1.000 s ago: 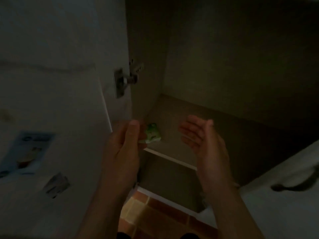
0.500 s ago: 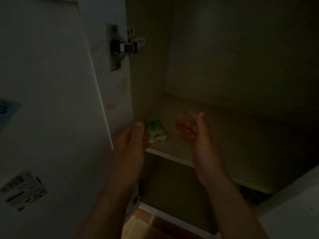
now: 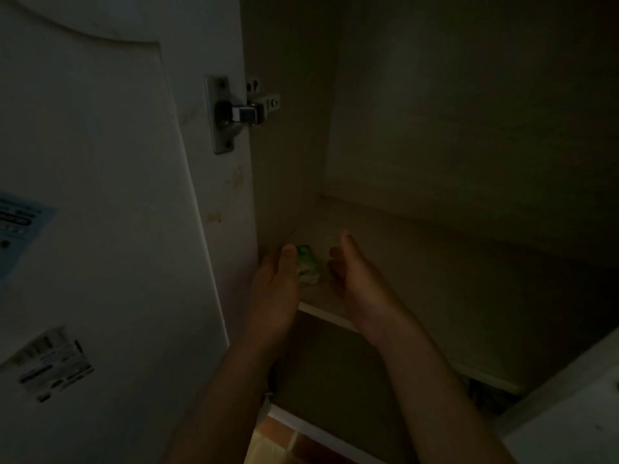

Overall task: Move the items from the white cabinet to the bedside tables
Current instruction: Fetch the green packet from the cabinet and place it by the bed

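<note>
both hands have pushed deeper into the white cabinet (image 3: pixel 288 145) since half a second ago, and the gap between them has narrowed round the small green and white packet (image 3: pixel 307 267). the left hand (image 3: pixel 276 286) lies against the packet's left side, its thumb straight and laid along that edge, touching it; its other fingers are hidden behind the hand, so whether it has closed on the packet cannot be told. the right hand (image 3: pixel 351 276) stands on edge just right of the packet, thumb up, fingers loosely bent towards it and holding nothing; it is too dark to say whether they touch it. the packet lies flat between the two hands on the pale wooden shelf (image 3: pixel 435 262), near the shelf's front edge. its long axis runs from the wrists towards the fingertips, leaning a little left at the far end; its green end points away from the person, its white end towards the front lip. left of the left hand hangs the open white cabinet door (image 3: pixel 117 195), with a grey metal hinge (image 3: pixel 239 112) above the thumb, a blue sticker (image 3: pixel 20 226) far out left and a barcode label (image 3: pixel 53 365) beside the left forearm. beneath the wrists shows a strip of orange tiled floor (image 3: pixel 278 443)
</note>
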{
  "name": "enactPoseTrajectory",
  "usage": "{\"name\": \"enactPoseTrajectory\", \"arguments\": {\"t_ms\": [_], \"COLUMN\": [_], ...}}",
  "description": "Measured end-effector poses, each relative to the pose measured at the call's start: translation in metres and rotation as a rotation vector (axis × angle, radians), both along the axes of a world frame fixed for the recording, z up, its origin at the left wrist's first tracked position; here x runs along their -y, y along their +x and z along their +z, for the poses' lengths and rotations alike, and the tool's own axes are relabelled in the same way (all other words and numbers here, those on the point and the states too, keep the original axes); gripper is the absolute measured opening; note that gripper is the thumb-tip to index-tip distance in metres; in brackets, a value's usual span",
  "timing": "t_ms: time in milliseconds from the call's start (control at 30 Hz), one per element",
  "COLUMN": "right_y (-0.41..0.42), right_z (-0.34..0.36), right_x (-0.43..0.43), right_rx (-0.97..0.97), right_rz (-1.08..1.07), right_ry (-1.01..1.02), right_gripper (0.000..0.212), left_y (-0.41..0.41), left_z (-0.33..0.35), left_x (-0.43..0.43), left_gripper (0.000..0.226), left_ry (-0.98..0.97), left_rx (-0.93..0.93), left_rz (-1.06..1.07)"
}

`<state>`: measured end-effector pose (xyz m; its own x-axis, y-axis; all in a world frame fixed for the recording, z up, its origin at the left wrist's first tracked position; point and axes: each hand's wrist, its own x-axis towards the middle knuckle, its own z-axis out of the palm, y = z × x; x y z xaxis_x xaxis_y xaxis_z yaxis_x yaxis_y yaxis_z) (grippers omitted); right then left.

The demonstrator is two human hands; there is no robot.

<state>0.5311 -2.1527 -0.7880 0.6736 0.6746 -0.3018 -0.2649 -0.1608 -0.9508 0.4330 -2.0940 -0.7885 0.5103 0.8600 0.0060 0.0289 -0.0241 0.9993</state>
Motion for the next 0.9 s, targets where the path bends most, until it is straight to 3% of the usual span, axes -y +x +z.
{"name": "enactPoseTrajectory", "arguments": {"t_ms": [100,233,300,567,767,900], "right_y": [0.002,0.003,0.001,-0.003,-0.016,-0.028], "right_z": [0.002,0.009,0.01,0.011,0.017,0.026], "right_x": [0.001,0.007,0.009,0.02,0.041,0.053], "right_rx": [-0.017,-0.004,0.023,0.14,0.165,0.137], "right_rz": [0.03,0.055,0.003,-0.165,-0.203,-0.189], "right_ry": [-0.036,-0.017,-0.01,0.05,0.183,0.321], "right_gripper": [0.073,0.05,0.033,0.009,0.01,0.02], "left_y": [0.003,0.003,0.002,-0.007,-0.021,-0.032], "left_z": [-0.004,-0.01,-0.011,0.0,0.001,0.01], "left_x": [-0.004,-0.003,-0.001,0.014,0.023,0.028], "left_gripper": [0.037,0.037,0.033,0.035,0.022,0.017], "left_ry": [-0.037,-0.083,-0.106,-0.126,-0.118,0.009], "left_rx": [-0.017,-0.005,0.006,0.149,0.275,0.337], "left_rz": [0.031,0.033,0.047,0.047,0.096,0.118]}}
